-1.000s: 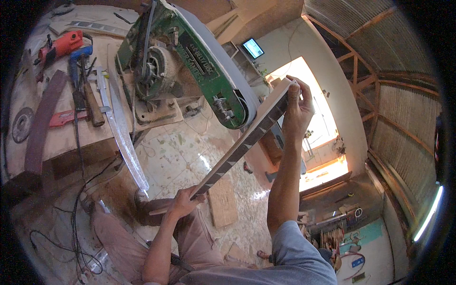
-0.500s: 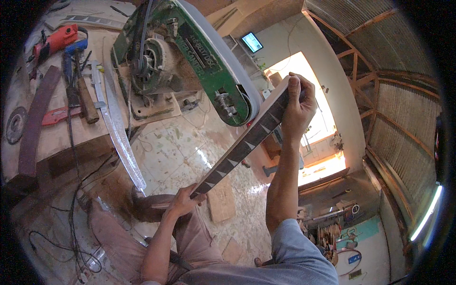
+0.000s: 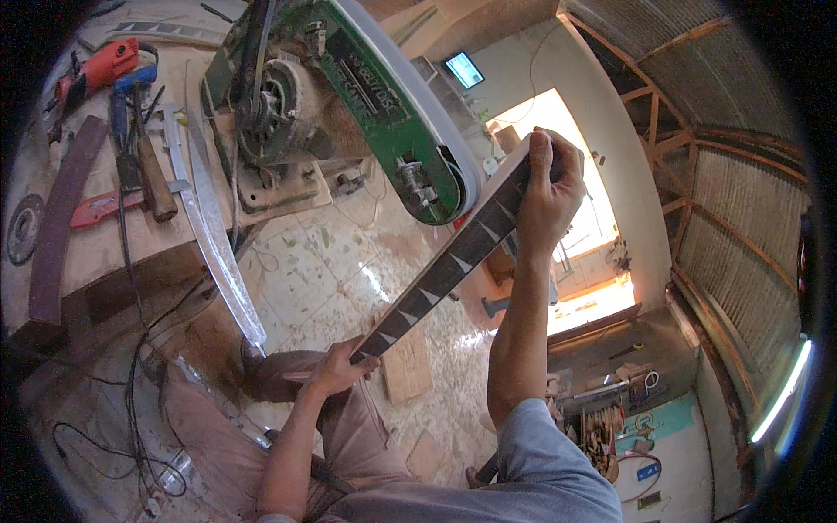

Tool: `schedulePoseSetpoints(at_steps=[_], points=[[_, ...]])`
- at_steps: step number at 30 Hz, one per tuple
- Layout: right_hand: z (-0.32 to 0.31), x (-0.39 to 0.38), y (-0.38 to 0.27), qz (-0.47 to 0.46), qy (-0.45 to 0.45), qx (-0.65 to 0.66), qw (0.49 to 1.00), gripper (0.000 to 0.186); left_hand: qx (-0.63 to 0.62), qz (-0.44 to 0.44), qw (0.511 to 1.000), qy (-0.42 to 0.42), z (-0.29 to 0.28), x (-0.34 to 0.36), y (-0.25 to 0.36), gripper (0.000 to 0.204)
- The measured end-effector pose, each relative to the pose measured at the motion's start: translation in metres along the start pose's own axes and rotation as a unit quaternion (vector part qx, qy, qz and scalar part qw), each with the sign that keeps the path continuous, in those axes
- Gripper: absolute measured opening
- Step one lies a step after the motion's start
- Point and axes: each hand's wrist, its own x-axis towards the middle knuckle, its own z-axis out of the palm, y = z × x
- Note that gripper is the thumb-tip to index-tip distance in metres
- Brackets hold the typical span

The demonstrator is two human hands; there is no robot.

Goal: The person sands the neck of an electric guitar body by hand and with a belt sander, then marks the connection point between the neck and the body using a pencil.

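Observation:
A guitar neck (image 3: 449, 268) runs diagonally between my two hands, its dark fretboard inlaid with pale triangles and its edge of light wood. Near my knee, my left hand (image 3: 338, 370) is wrapped round the lower end. My right hand (image 3: 551, 192) grips the upper end, thumb along the dark face. Just left of the neck's upper half is the rounded end of a green belt sander (image 3: 418, 174) with a pale belt. The neck's edge lies along that belt's end; whether they touch, I cannot tell.
On the dusty workbench (image 3: 96, 253) at left lie a red power tool (image 3: 96, 77), a wooden-handled tool (image 3: 157, 179), a caliper (image 3: 174, 144), a dark curved strip (image 3: 68, 209) and a disc (image 3: 24, 228). A long metal strip (image 3: 228, 279) juts past the bench edge. Cables (image 3: 135, 427) trail on the floor.
Both hands keep their hold on the guitar neck, which has barely shifted. The bench and sander appear slightly higher and to the left in the view.

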Motion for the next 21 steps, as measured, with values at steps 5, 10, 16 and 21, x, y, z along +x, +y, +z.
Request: schedulePoseSetpoints(at_steps=[5, 10, 16, 21], points=[[0.003, 0.0, -0.006, -0.001, 0.017, -0.029, 0.999, 0.03, -0.059, 0.023, 0.998, -0.012, 0.002, 0.001, -0.01, 0.052], [-0.009, 0.004, 0.013, 0.02, -0.017, -0.008, 1.0, 0.036, 0.02, -0.036, 0.999, 0.007, 0.019, 0.0, 0.004, 0.051], [-0.059, -0.075, 0.054, 0.115, -0.068, 0.117, 0.984, 0.077, 0.234, 0.175, 0.928, 0.23, 0.092, 0.007, 0.024, 0.07], [-0.104, -0.103, 0.037, 0.272, -0.072, 0.296, 0.913, 0.071, 0.379, 0.255, 0.877, 0.147, 0.136, 0.014, 0.059, 0.086]])
